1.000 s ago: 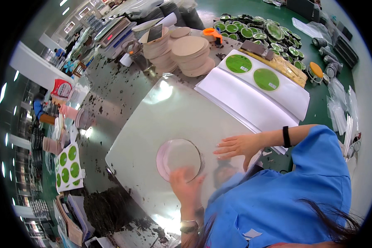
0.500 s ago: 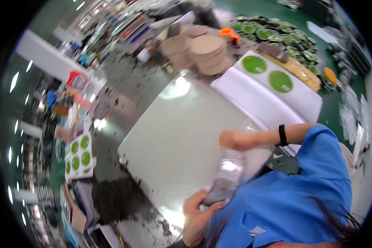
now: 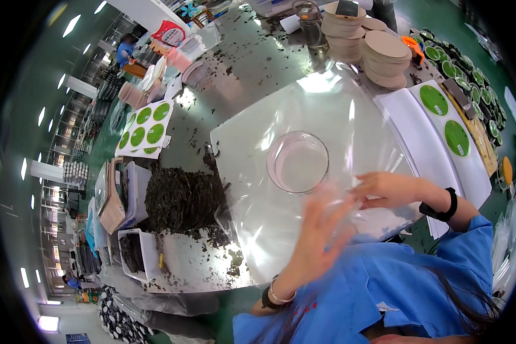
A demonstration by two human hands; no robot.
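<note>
Both open hands, left hand (image 3: 318, 229) and right hand (image 3: 384, 189), smooth the thin, slippery clear plastic sheet (image 3: 327, 109) near the round clear dish (image 3: 297, 161); likely best gripped at edges.

Bright overhead lighting fills the room, with rows of ceiling lamps mirrored along the dark left rim and strong white glare on the clear plastic sheet (image 3: 327, 132) and the wet-looking tabletop (image 3: 252, 63). The left hand (image 3: 321, 229) is smeared by motion blur, while the right hand (image 3: 384, 189) is sharper. Fisheye distortion bends straight edges toward the black vignette.
</note>
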